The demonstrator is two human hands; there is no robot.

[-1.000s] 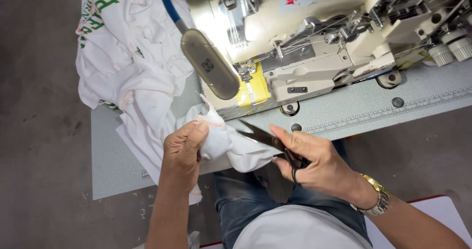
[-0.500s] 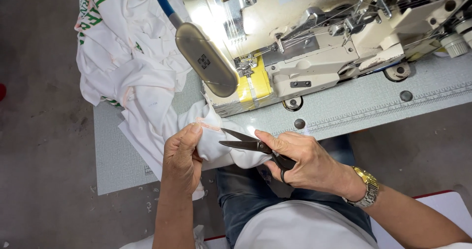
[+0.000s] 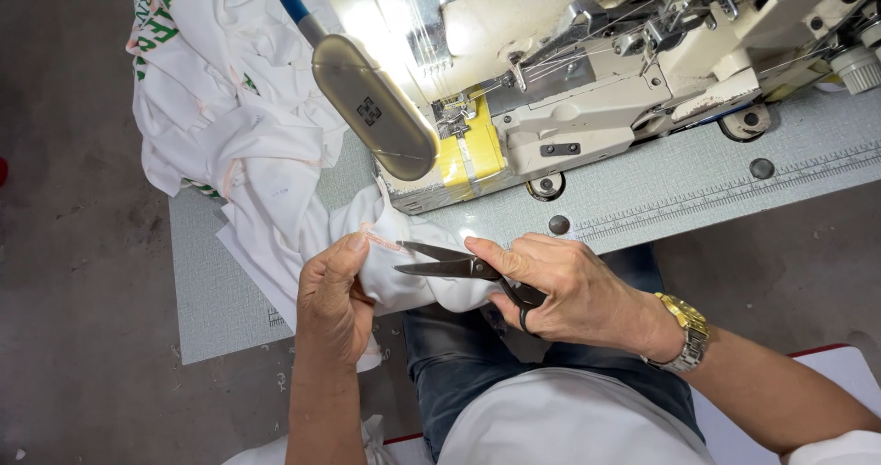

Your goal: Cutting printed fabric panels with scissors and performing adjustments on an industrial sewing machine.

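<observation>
My left hand pinches a fold of white cloth at the table's front edge, thumb on a pinkish seam. Black-handled scissors sit in my right hand, blades apart and pointing left at that seam, tips almost touching the cloth by my left thumb. The cloth trails up and left over the table in a heap with green print. A gold wristwatch is on my right wrist.
A cream industrial sewing machine fills the top right, with a lit lamp head on a blue hose and a yellow-taped needle area. The grey table carries a ruler strip. Bare concrete floor lies left.
The scissors have swung left to the seam held by my left thumb, with blades opened. The view has shifted slightly; my left hand keeps its grip on the cloth.
</observation>
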